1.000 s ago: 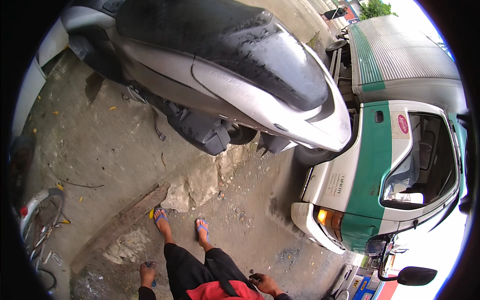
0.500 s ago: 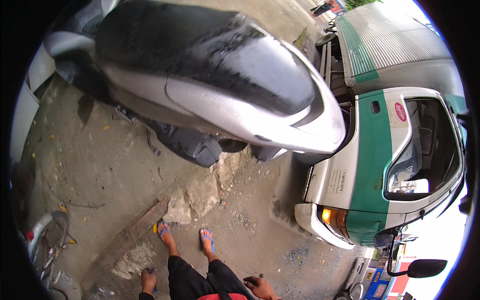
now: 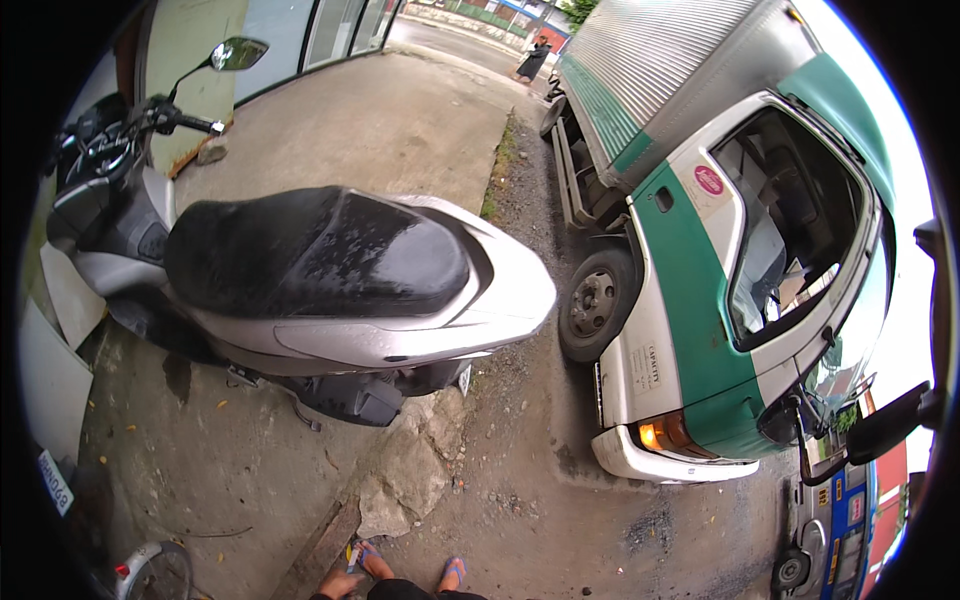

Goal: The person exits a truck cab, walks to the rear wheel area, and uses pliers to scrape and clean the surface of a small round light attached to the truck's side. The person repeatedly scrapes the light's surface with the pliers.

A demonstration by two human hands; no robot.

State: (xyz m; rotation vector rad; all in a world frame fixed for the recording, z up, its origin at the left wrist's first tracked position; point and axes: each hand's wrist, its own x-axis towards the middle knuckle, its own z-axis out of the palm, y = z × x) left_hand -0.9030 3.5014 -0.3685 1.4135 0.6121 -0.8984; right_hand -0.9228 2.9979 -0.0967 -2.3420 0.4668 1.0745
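Observation:
My left hand (image 3: 340,582) shows at the lower edge, beside my feet in blue flip-flops (image 3: 455,572). Its fingers look curled around a small thing that is too small and partly hidden to name. A yellow leaf (image 3: 350,551) appears close to its fingertips. My right hand is out of view. In front of me stands a silver-white scooter (image 3: 400,340) with a wet-looking black seat (image 3: 310,250), its handlebar (image 3: 190,122) to the left. Neither hand touches it.
A white and green truck (image 3: 700,400) with a lit orange lamp stands close on the right. A rough rock (image 3: 405,480) lies behind my feet's far side. A bicycle wheel (image 3: 155,575) is at lower left, another vehicle (image 3: 840,530) at lower right. A person (image 3: 535,60) walks far off.
My view has tilted up, so the whole scooter, its handlebar and the far street now show. My right hand has left the picture; my left hand appears lower, by my foot.

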